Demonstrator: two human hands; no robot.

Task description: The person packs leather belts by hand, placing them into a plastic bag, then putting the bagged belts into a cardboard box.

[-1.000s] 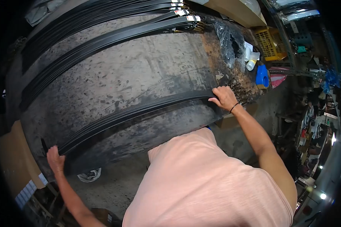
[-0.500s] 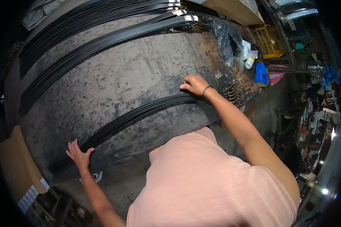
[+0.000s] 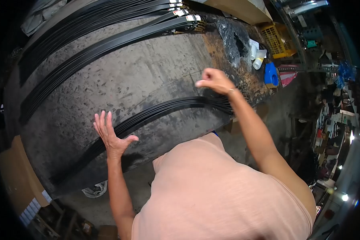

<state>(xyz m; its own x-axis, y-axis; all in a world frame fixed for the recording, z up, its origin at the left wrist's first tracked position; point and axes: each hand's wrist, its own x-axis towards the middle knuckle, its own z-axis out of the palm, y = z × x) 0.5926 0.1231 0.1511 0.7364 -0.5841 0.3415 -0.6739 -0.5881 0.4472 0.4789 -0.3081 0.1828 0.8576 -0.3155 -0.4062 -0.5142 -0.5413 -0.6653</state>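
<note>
A bundle of long black straps (image 3: 160,107) lies in a curve across the near part of the dark worktable (image 3: 148,56). My left hand (image 3: 113,138) is over the bundle's left half, fingers spread, holding nothing. Near the bundle's right end, my right hand (image 3: 215,81) is above the table with its fingers curled in and the thumb pointing left. Whether anything is inside those fingers cannot be made out. Two more groups of black straps lie farther back, one in the middle (image 3: 108,43) and one at the far edge (image 3: 88,24), with white tags (image 3: 193,18) at their right ends.
On the table's right end are crumpled dark plastic (image 3: 233,44), a white tube (image 3: 258,60) and a blue tape dispenser (image 3: 271,75). A yellow crate (image 3: 274,40) stands behind them. Cardboard (image 3: 22,172) is at the left, and cluttered shelving (image 3: 328,132) at the right.
My left hand has moved right and up along the strap bundle, fingers still spread. My right hand has shifted slightly right and up. The view has shifted a little.
</note>
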